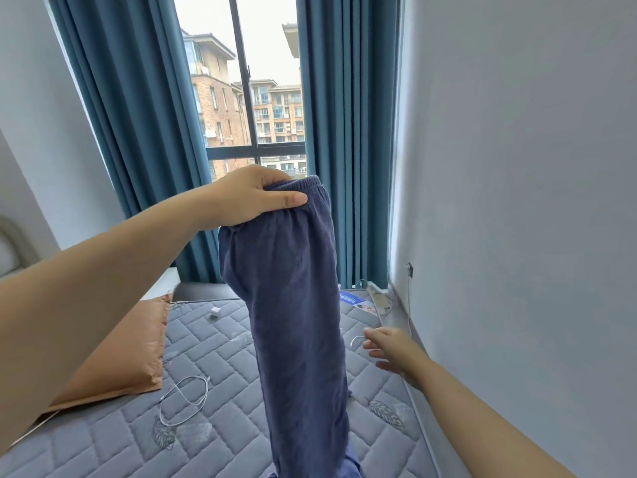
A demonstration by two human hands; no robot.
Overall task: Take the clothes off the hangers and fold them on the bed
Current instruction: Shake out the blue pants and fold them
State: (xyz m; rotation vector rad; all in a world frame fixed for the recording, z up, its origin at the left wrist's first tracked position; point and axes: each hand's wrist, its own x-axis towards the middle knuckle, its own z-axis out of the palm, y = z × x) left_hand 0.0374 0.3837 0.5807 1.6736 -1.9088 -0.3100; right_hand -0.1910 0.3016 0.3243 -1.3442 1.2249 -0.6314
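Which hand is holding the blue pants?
The left hand, raised high, grips the blue pants by the waistband. The right hand reaches low, fingers open, holding nothing.

My bed [241,443] was just a bare grey quilted mattress. Orange pillow [113,350] lay along the left side, a white cable [186,398] looped just beside it, a little white cube [215,312] sat near the far end, and a blue leaflet [356,301] and power strip [377,298] were in the far right corner.
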